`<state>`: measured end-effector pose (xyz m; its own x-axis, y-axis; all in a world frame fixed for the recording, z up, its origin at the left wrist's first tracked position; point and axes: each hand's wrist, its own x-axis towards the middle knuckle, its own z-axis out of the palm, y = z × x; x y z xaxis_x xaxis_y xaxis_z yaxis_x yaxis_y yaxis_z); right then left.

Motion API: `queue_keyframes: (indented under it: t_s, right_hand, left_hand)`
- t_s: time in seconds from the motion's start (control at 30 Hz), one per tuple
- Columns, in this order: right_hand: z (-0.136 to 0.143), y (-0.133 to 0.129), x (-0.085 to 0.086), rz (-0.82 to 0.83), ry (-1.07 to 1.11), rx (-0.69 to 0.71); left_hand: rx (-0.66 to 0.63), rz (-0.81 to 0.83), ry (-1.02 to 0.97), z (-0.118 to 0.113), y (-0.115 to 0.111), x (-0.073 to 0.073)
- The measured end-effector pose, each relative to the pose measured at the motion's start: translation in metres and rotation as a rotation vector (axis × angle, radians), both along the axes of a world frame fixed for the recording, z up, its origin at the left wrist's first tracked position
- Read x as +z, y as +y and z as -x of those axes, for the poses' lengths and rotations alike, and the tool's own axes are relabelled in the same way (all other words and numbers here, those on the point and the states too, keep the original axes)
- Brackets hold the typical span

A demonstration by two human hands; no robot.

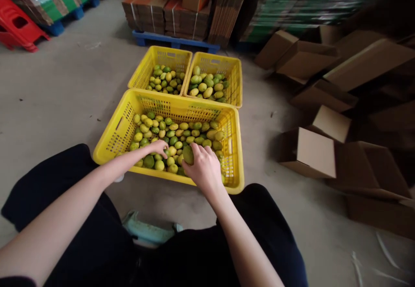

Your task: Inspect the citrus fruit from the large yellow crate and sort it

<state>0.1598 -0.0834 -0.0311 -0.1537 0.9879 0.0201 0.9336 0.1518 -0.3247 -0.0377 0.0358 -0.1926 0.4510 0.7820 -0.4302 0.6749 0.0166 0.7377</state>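
A large yellow crate (177, 102) stands in front of me, its bottom covered with green and yellow fruits (173, 126). My right hand (205, 166) is closed round a big green fruit (188, 154) over the near right part of the crate. To its left, my left hand (159, 147) reaches over the near wall, its fingers curled against a small green fruit (167, 152) among the others. The two hands are apart.
Two smaller yellow crates (136, 74) (240, 79) with similar fruits stand behind. Open cardboard boxes (316, 152) lie at right. Flattened cartons on a blue pallet (177, 42) stand behind; a red stool (19, 23) is far left. A pale green stool (149, 231) shows below me.
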Motion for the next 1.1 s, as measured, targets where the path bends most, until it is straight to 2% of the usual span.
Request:
queue_keyframes:
  t_s: [0.07, 0.13, 0.23, 0.3, 0.33, 0.4, 0.5, 0.6, 0.73, 0.83, 0.97, 1.1]
  right_hand:
    - [-0.002, 0.003, 0.003, -0.036, 0.157, -0.084]
    - [-0.002, 0.004, 0.005, -0.027, 0.452, -0.171]
    - [0.003, 0.002, 0.007, 0.084, 0.945, -0.206]
    - [0.009, -0.001, 0.007, 0.119, 1.107, -0.174]
    - [0.012, -0.003, 0.006, 0.107, 1.137, -0.158]
    - [0.017, -0.005, 0.003, 0.076, 1.159, -0.134]
    - [0.019, -0.006, -0.005, 0.068, 1.173, -0.128]
    - [0.017, -0.002, -0.012, 0.035, 1.175, -0.125]
    - [0.018, 0.002, -0.016, -0.016, 1.169, -0.063]
    - [0.023, 0.001, -0.016, -0.102, 1.082, -0.014]
    - [0.032, -0.004, -0.015, -0.208, 1.002, 0.029]
    - [0.038, -0.009, -0.016, -0.208, 1.032, -0.02]
  left_hand:
    - [0.024, 0.002, -0.063, -0.003, 0.01, 0.033]
    - [0.076, -0.004, -0.199, -0.003, 0.013, 0.074]
    - [0.237, 0.06, -0.541, 0.003, -0.002, 0.135]
    - [0.293, 0.139, -0.668, 0.01, -0.022, 0.16]
    - [0.312, 0.171, -0.703, 0.013, -0.032, 0.167]
    - [0.351, 0.198, -0.753, 0.017, -0.049, 0.171]
    - [0.392, 0.19, -0.823, 0.019, -0.063, 0.163]
    - [0.362, 0.172, -0.853, 0.017, -0.07, 0.154]
    - [0.309, 0.05, -0.838, 0.018, -0.077, 0.148]
    - [0.292, -0.08, -0.865, 0.022, -0.083, 0.145]
    - [0.243, -0.189, -0.864, 0.028, -0.088, 0.146]
    - [0.226, -0.255, -0.762, 0.031, -0.091, 0.154]
